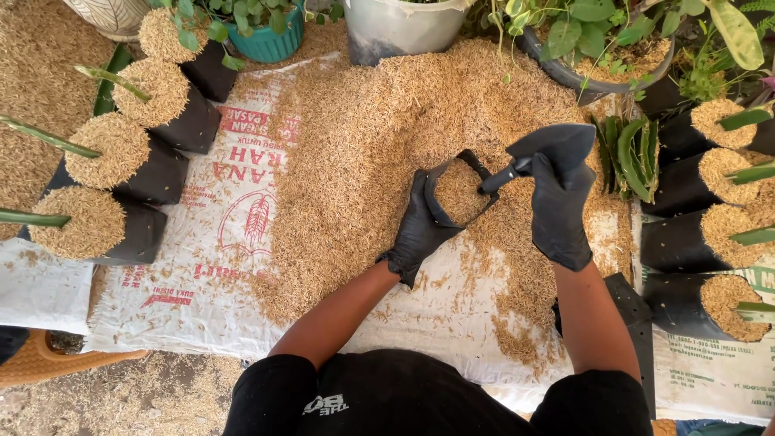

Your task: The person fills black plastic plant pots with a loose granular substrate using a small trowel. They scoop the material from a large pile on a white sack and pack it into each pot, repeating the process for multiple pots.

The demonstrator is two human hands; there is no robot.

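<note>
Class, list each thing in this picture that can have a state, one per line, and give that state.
small black grow bag: held open, partly filled with husk
left hand: gloved, grip closed on the bag's rim
right hand: gloved, grip closed on the scoop's handle
black scoop: lifted beside the bag's mouth
husk pile: spread loose over the white sack
filled bags at left: full, lying tilted, cuttings planted

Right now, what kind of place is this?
Probably a garden potting spot or small plant nursery: a husk pile on a sack, rows of filled black grow bags, and potted plants behind.
</note>
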